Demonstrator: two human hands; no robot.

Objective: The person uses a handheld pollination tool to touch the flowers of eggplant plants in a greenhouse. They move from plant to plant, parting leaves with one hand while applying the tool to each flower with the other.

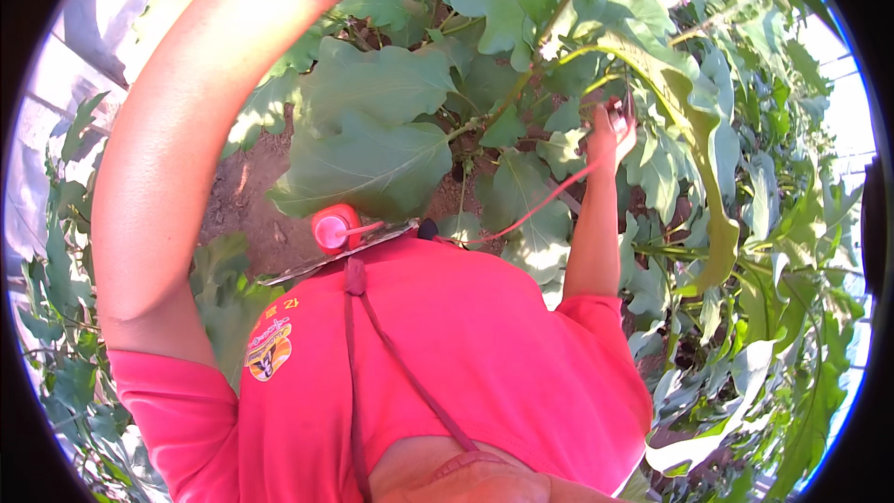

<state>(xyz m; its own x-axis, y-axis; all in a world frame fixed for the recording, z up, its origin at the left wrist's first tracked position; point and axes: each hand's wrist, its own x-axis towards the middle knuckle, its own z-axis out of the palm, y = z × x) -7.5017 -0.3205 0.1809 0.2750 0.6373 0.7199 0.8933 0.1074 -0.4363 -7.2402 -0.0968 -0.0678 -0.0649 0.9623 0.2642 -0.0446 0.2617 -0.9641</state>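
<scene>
My left forearm [230, 35] arches up across the left side, and its hand is past the top edge, out of view. On the right, my right hand [612, 131] reaches in among the leaves of an eggplant plant. Its fingers are closed around a small hand tool [628, 92] with a thin dark tip pointing up; leaves and fingers hide much of it. A red cord [538, 207] runs from this hand down to my waist. A thick green stem [513, 92] and a pale flower [550, 50] stand to the left of the hand.
Broad lobed leaves [377, 161] spread in front of me over brown soil [248, 199]. At my waist is a red container [335, 229] with a white top and a thin pink stick or tube. A long curled leaf [698, 133] hangs close on the right. Whitish sheeting [105, 28] shows at left.
</scene>
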